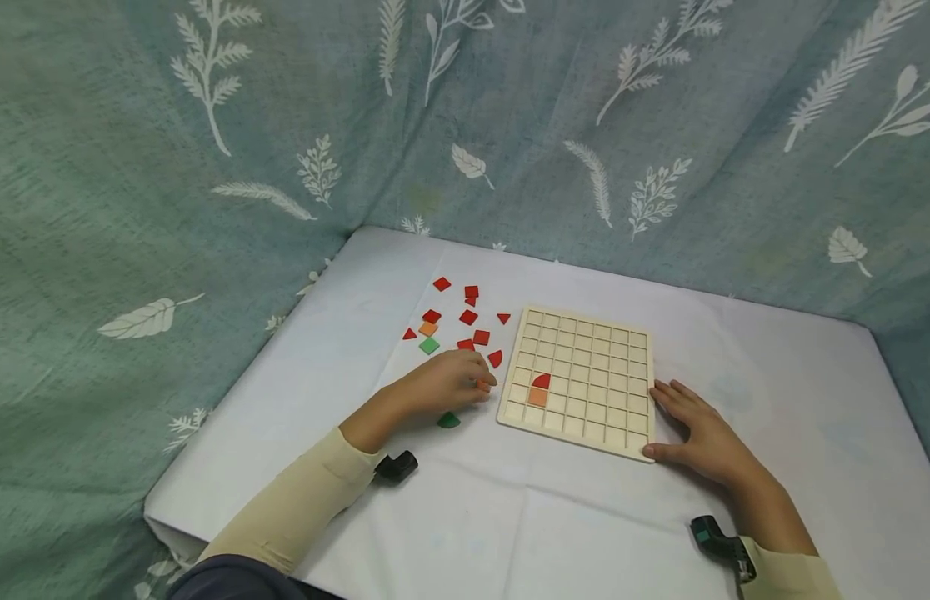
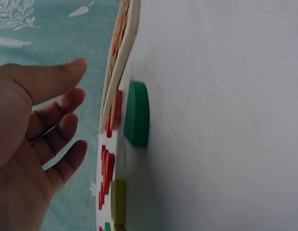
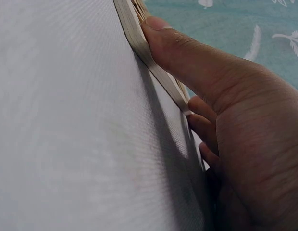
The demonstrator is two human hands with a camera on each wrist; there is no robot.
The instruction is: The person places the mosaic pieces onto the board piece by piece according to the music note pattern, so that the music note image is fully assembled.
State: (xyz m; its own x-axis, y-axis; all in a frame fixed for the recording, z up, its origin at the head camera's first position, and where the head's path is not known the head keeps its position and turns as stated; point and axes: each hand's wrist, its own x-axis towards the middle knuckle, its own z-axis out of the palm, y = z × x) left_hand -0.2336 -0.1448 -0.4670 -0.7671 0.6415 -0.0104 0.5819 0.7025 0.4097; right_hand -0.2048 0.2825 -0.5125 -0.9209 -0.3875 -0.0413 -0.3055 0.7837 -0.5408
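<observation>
Over the scattered pieces hovers my left hand (image 1: pixel 450 382), its fingers loosely bent around nothing in the left wrist view. An orange piece (image 1: pixel 482 385) shows at its fingertips, and a dark green rounded piece (image 1: pixel 448 420) lies just below the hand. My right hand (image 1: pixel 697 433) rests against the right side of a pale wooden grid board (image 1: pixel 596 392). Its thumb (image 3: pixel 173 50) lies on the board's rim near the front corner, the other fingers spread along the edge. In the grid sit a red quarter-round piece (image 1: pixel 542 381) and, directly below it, an orange square (image 1: pixel 537 397).
Several red squares (image 1: pixel 468 317) and small red triangles (image 1: pixel 504 318) lie left of the board. Among them are an orange square (image 1: pixel 428 329) and a green square (image 1: pixel 429 345). A white cloth (image 1: pixel 465 517) covers the table; patterned fabric (image 1: pixel 540 125) hangs behind.
</observation>
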